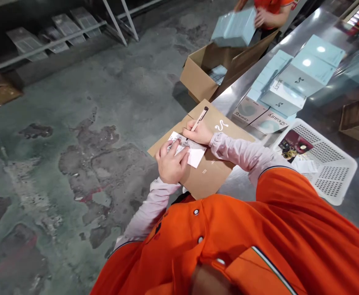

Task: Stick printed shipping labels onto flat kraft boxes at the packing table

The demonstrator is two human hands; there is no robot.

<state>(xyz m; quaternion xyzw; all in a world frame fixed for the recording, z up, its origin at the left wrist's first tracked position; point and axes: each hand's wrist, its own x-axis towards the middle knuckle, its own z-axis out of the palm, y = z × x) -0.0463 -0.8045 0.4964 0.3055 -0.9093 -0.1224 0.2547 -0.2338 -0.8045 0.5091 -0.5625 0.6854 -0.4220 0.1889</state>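
Observation:
My right hand (199, 133) grips a pale pen (200, 118) with a dark end pointing up, its lower tip at a white label slip (197, 158). My left hand (171, 164) lies on the slip's left side with the fingers spread, pressing it down. Under the slip is a flat brown cardboard box (208, 174) with a white squiggle logo, at the table's edge. Print and a barcode show on the slip, partly covered by my fingers.
A white perforated basket (347, 178) with papers stands right on the metal table (247, 186). Behind it are stacked light-blue boxes (313, 61). A co-worker (270, 16) holds light-blue boxes (233, 28) over an open carton (197, 76). Shelving (50, 45) stands far left.

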